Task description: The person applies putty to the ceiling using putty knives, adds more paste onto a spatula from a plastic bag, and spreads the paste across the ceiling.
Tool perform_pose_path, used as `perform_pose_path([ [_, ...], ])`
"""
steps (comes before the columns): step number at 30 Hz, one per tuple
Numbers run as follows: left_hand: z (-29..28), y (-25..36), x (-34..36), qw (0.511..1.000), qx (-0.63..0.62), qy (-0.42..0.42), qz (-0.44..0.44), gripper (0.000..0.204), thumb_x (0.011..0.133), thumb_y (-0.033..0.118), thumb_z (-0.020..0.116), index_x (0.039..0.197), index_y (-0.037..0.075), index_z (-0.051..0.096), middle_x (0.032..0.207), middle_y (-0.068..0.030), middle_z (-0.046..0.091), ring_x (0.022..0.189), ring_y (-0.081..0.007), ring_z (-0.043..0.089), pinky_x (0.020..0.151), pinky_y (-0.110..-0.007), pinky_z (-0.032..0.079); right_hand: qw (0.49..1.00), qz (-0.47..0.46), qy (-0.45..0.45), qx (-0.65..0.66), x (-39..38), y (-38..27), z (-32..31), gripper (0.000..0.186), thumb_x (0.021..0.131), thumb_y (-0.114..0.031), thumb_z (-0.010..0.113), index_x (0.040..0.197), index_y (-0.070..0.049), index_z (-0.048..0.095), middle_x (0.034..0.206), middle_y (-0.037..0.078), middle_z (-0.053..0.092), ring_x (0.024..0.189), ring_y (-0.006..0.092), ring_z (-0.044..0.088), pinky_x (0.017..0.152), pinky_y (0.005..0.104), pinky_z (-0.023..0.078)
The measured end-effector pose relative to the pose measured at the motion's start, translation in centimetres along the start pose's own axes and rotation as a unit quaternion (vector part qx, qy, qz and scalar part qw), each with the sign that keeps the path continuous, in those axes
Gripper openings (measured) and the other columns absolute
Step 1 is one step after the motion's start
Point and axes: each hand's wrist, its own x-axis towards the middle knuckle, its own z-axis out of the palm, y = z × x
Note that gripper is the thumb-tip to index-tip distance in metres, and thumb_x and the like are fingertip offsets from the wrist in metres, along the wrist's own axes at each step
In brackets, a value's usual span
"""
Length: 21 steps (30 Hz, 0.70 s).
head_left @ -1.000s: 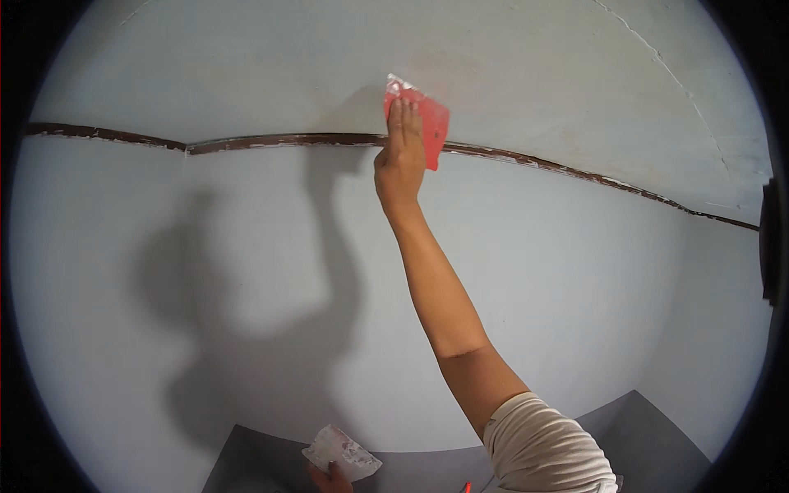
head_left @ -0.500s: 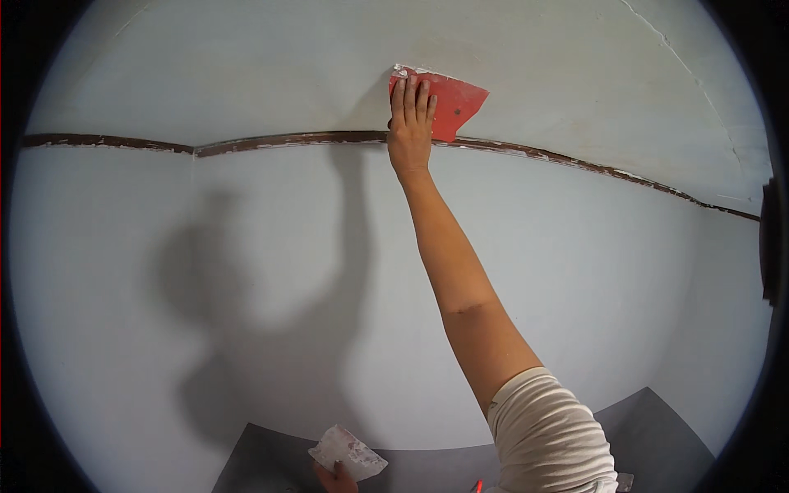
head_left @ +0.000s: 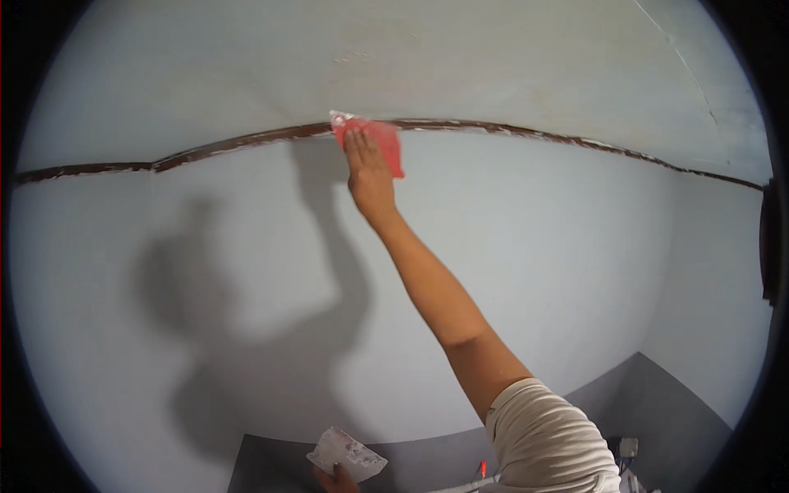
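Observation:
My right hand (head_left: pixel 369 182) reaches up at arm's length, gripping a red putty spreader (head_left: pixel 389 146). Its fingers lie along the spreader's face, and white putty sits at the upper left corner. The blade is up against the brown trim strip (head_left: pixel 288 134) that runs between ceiling and wall. Low in the view, my left hand (head_left: pixel 337 479) holds a second spreader (head_left: pixel 352 454), whitish and smeared with putty. Its thumb rests on the face; the other fingers are hidden behind it.
Above the strip is the pale ceiling (head_left: pixel 246 74), with a crack at the upper right. The white wall (head_left: pixel 526 246) carries my shadow and has a dark grey lower band (head_left: pixel 649 403). A dark fixture (head_left: pixel 770 242) stands at the right edge. A small red object (head_left: pixel 483 469) shows below.
My right hand and the red spreader have moved down and left, off the ceiling to the trim strip. The view has shifted slightly. My left hand stays nearly in place.

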Motion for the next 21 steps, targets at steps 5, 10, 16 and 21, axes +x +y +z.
perform_pose_path([
  [5,0.0,0.7,-0.6,1.0,0.003,-0.008,-0.006,0.05,0.105,0.032,0.056,0.143,0.001,0.053,0.143,-0.0245,0.053,0.125,-0.0402,0.051,0.107,-0.051,0.039,0.942,0.247,-0.021,0.227,-12.8,-5.1,-9.9,0.034,0.097,0.001,0.057,0.131,0.001,0.064,0.114,0.023,0.072,0.103,0.0381,0.072,0.091,0.0374,0.057],
  [10,1.0,1.6,-2.1,0.999,0.013,-0.039,-0.032,0.05,0.104,0.031,0.056,0.144,0.002,0.053,0.146,-0.0246,0.051,0.128,-0.0408,0.05,0.11,-0.052,0.037,0.726,0.624,-0.143,0.251,-39.7,-7.9,-22.3,0.018,0.099,-0.014,0.068,0.106,0.002,0.073,0.086,0.003,0.072,0.078,0.0111,0.065,0.073,0.0281,0.053],
  [16,2.1,2.6,-4.8,0.995,0.021,-0.057,-0.077,0.05,0.103,0.031,0.057,0.145,0.003,0.053,0.149,-0.0248,0.049,0.133,-0.0415,0.048,0.113,-0.053,0.035,0.141,0.906,0.001,0.399,-59.3,-14.9,-39.4,0.042,0.092,-0.004,0.066,0.133,-0.003,0.06,0.13,0.013,0.066,0.125,0.0342,0.062,0.111,0.0524,0.048],
  [21,4.8,4.2,-5.1,0.991,0.015,-0.072,-0.112,0.05,0.103,0.03,0.058,0.145,0.005,0.053,0.151,-0.0249,0.048,0.136,-0.0421,0.047,0.116,-0.053,0.033,0.133,0.875,0.091,0.456,-52.3,-12.3,-41.6,0.045,0.091,-0.001,0.061,0.135,-0.003,0.057,0.129,0.015,0.066,0.123,0.0368,0.063,0.11,0.0543,0.048],
])
